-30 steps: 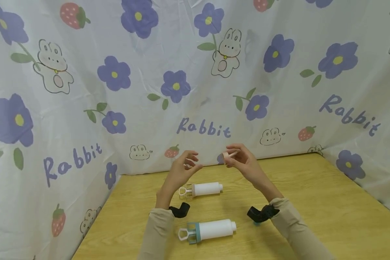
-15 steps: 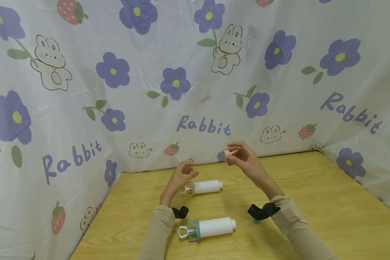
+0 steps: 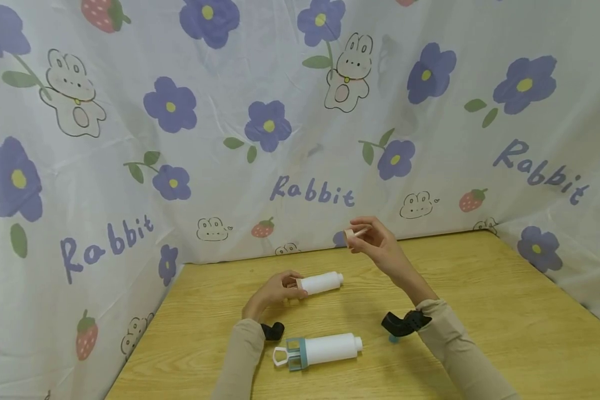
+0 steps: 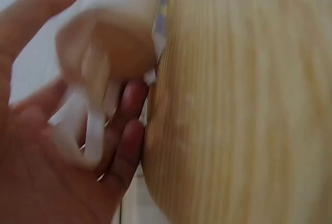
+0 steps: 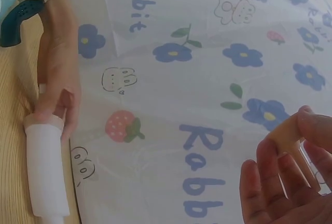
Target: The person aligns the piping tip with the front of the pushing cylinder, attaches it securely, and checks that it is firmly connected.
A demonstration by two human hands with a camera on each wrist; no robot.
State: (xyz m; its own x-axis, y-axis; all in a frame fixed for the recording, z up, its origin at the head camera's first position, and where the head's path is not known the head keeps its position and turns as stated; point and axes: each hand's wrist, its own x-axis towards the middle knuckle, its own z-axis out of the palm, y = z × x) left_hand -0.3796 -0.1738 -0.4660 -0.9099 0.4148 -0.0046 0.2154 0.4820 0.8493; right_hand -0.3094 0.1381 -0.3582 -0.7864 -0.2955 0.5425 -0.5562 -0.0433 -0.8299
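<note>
Backing the wood-grain table (image 3: 480,289), printed cloth (image 3: 325,158), left fingers (image 4: 135,97) round white tube (image 3: 322,283), right fingers (image 5: 267,164) pinching pinkish piece (image 5: 287,133).

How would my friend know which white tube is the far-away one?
Start at the yellow wooden table, below the rabbit-print cloth. Toward the table's back, at the person's left hand, is a white tube. Its collar is pinkish-beige, while the nearer tube has a teal one.

A plain beige long sleeve (image 3: 239,355) clothes the left arm, a matching beige sleeve (image 3: 462,350) the right. At the cuffs sit a bent black wrist mount (image 3: 274,331) and a larger, curved black wrist mount (image 3: 402,324).
</note>
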